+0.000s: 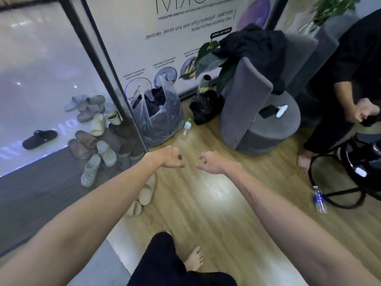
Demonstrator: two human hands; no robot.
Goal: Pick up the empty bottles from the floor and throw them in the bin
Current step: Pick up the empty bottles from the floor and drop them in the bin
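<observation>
Above the wooden floor both arms reach forward, the left hand and right hand near each other, fingers loosely curled and holding nothing. Ahead of them a clear bottle with a green cap lies on the floor, between a clear plastic bag and a black bag, just in front of a grey chair. Well to the right, a blue-labelled bottle lies beside a black stool's frame.
</observation>
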